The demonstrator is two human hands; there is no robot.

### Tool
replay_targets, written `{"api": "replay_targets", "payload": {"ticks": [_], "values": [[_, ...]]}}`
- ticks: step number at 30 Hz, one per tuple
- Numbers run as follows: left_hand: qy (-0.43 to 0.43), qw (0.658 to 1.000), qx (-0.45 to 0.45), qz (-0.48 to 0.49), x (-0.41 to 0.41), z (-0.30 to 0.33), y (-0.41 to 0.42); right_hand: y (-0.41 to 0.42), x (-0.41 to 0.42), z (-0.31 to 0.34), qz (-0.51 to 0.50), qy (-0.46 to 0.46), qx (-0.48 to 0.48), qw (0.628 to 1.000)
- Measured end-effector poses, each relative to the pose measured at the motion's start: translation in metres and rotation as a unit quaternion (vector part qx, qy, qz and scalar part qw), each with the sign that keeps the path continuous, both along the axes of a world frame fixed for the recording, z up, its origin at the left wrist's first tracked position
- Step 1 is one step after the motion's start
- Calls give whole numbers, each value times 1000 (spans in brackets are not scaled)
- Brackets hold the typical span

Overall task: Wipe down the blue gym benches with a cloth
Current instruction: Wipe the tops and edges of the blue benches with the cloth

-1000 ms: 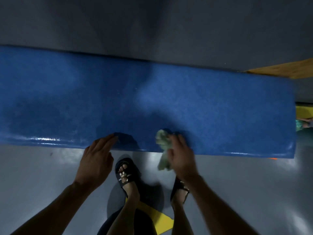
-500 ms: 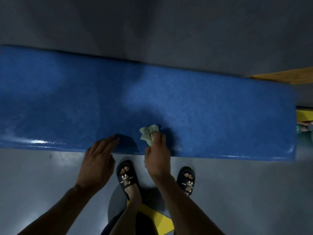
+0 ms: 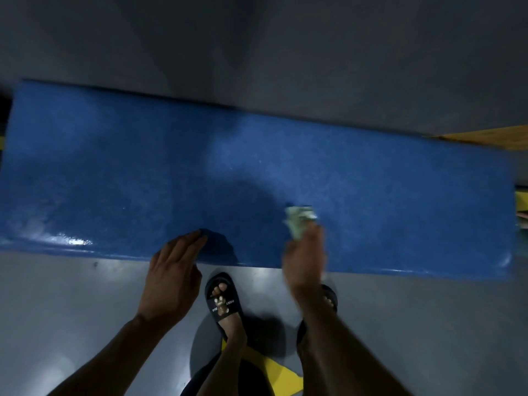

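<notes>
Seen from above, looking down past two bare forearms. Long blue bench point(image 3: 114, 167) lying across the whole width, padded top speckled, near edge glossy with a bright glint toward the left. Grey floor point(image 3: 71, 310) in front of the bench and grey floor again beyond its far edge.

Right hand point(image 3: 304, 261) reaching over the near edge onto the bench top, slightly blurred. Grip clenched around a pale green cloth point(image 3: 298, 221), bunched up, poking out past the fingertips and pressed against the blue surface, right of the bench's middle and close to the near edge.

Left hand point(image 3: 171, 278) to the left of it, well apart from the cloth. Fingers point(image 3: 190, 242) straight and held together, tips resting on the rounded near edge of the bench, palm hanging over the floor. Grip released, holding nothing.

Below the hands, two feet in black slide sandals point(image 3: 224, 304) on the floor, the left one plain to see with a small brown motif on its strap, the right one mostly hidden behind the right forearm. Yellow marking point(image 3: 274, 372) on the floor behind the feet. Strip of wood-coloured surface point(image 3: 485, 138) past the far right corner of the bench.
</notes>
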State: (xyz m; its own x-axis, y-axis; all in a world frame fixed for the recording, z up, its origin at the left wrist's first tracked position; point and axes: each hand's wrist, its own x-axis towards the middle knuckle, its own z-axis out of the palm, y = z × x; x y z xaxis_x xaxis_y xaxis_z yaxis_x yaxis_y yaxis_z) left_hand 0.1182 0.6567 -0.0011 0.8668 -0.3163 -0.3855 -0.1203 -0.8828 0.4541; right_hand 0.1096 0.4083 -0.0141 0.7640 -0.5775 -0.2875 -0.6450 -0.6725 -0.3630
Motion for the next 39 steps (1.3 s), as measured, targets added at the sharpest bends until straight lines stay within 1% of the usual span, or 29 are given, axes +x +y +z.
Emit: {"api": "replay_targets", "payload": {"ticks": [2, 3, 4, 5, 6, 7, 8, 9, 11, 12, 13, 15, 16, 18, 20, 21, 22, 23, 26, 27, 28, 29, 31, 33, 34, 35, 36, 38, 39], "values": [[-2, 1000, 8, 1, 3, 0, -1, 59, 5, 5, 80, -4, 13, 997], [-4, 1000, 14, 2, 5, 0, -1, 69, 3, 8, 117, -4, 34, 992], [-7, 1000, 18, 3, 6, 1, -2, 63, 3, 12, 163, -1, 62, 985], [-10, 1000, 21, 3, 8, 1, -3, 48, 1, 11, 221, -5, 70, 973], [-12, 1000, 24, 4, 9, 2, -3, 23, 0, 12, 258, -1, 68, 964], [-14, 1000, 28, 6, 10, 2, -4, -6, -2, 12, 273, 3, 52, 961], [-13, 999, 33, 9, 11, 2, -4, -38, -5, 12, 263, 4, 31, 964], [-13, 999, 36, 12, 11, 2, -4, -70, -10, 10, 225, -1, 9, 974], [-10, 999, 39, 16, 11, 2, -5, -126, -19, 14, 93, -1, -29, 995], [-9, 999, 39, 17, 11, 1, -6, -139, -23, 18, 25, 16, -37, 999], [-9, 999, 39, 18, 10, 0, -6, -140, -25, 16, -25, 29, -47, 998], [-5, 999, 41, 21, 9, -1, -7, -101, -21, 7, -59, 15, -30, 998], [-1, 999, 44, 25, 7, -1, -7, -69, -18, 1, -52, -5, -6, 999], [5, 999, 43, 31, 5, 1, -8, 10, -15, -11, 5, -45, 51, 998], [4, 999, 36, 33, 6, 2, -8, 79, -13, -8, 92, -33, 98, 990], [2, 999, 32, 33, 8, 2, -7, 99, -15, -5, 143, -29, 114, 983], [0, 999, 30, 34, 10, 3, -6, 104, -16, -5, 189, -37, 123, 974], [1, 999, 29, 36, 12, 3, -6, 96, -14, 0, 201, -39, 146, 968], [2, 999, 30, 35, 17, 3, -2, 20, -14, 6, 287, 9, 66, 956], [2, 999, 31, 36, 18, 3, -1, -14, -16, 10, 279, 19, 47, 959], [2, 999, 30, 35, 18, 1, -1, -50, -20, 13, 227, 15, 39, 973], [2, 999, 28, 33, 19, 0, -1, -83, -24, 15, 154, 9, 25, 988], [6, 999, 26, 32, 19, -2, 0, -129, -27, 18, 39, 32, -13, 999], [16, 999, 29, 34, 19, -3, 0, -124, -23, 15, -49, 44, -40, 997], [19, 999, 31, 37, 19, -2, -1, -100, -17, 13, -71, 27, -42, 996], [19, 998, 33, 40, 19, -1, -1, -68, -10, 9, -71, 1, -34, 997], [19, 998, 31, 42, 19, 0, -1, -30, -4, 3, -45, -14, -19, 999], [14, 999, 27, 38, 19, 2, -1, 45, 2, -6, 45, -21, 17, 999], [10, 999, 28, 37, 21, 2, -1, 73, 6, -4, 103, -18, 16, 994]]}}
